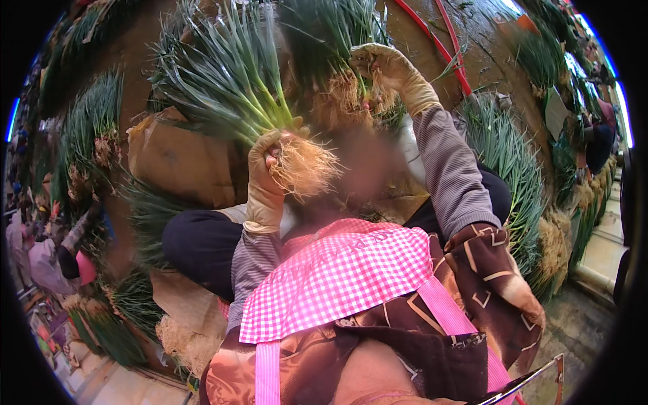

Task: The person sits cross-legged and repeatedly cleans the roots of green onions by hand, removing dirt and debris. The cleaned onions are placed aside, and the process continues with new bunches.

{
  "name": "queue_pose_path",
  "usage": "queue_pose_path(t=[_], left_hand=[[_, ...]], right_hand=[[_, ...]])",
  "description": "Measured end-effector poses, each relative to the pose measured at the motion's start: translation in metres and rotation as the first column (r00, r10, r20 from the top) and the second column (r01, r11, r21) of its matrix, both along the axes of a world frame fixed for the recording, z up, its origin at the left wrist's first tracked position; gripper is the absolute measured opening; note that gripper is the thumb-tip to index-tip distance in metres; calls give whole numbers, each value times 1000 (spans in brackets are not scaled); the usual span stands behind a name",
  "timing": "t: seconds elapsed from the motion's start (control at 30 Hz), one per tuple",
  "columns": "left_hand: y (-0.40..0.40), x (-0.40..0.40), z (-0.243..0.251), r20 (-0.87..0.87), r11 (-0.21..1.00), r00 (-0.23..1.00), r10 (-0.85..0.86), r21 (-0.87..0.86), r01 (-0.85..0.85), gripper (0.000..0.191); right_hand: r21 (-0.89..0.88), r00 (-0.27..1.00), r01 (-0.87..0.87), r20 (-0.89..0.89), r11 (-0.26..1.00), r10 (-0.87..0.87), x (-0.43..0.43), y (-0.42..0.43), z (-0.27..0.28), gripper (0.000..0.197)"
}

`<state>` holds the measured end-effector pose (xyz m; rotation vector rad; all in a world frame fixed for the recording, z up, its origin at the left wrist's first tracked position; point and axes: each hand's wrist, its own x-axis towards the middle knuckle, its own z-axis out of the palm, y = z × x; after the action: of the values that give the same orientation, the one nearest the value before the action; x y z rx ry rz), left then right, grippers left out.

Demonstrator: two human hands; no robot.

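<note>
My left hand (pixel 266 177), in a pale rubber glove, is closed around the base of a bunch of green onions (pixel 248 96). Pinkish bulbs show by the thumb, and a thick tuft of pale roots (pixel 306 164) points to the right. The long green leaves fan up and away from me. My right hand (pixel 390 68), gloved as well, reaches forward over a heap of green onions (pixel 349 91) with their roots towards me. Its fingers curl down at a few bulbs and roots; whether they grip any is hidden.
Brown cardboard (pixel 182 157) lies at front left. A red hose (pixel 430 35) crosses the wet floor ahead. More onion bundles stand at right (pixel 511 167) and left (pixel 93 121). Another person (pixel 55 263) is at far left. A pink checked apron (pixel 339 278) covers my lap.
</note>
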<state>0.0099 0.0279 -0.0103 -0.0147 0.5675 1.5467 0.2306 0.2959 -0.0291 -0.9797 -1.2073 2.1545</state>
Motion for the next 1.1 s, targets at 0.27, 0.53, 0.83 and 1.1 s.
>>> queue_pose_path(t=[0.27, 0.53, 0.83, 1.1], left_hand=[[1, -1, -8, -44, 1000, 999, -13, -15, 12, 18], [7, 5, -33, -307, 1000, 952, 14, -7, -17, 20], [14, 11, -20, -217, 989, 973, -74, -140, 44, 9], [13, 9, -24, -321, 996, 947, -31, -94, 1, 12]], right_hand=[[-41, 941, -284, -206, 958, 270, -33, -79, -9, 28], [-131, 895, -305, -379, 943, 237, -58, -132, -15, 37], [-110, 975, 151, -148, 982, -167, -90, -130, -38, 21], [-106, 946, 287, 188, 952, -264, -117, -132, -73, 16]])
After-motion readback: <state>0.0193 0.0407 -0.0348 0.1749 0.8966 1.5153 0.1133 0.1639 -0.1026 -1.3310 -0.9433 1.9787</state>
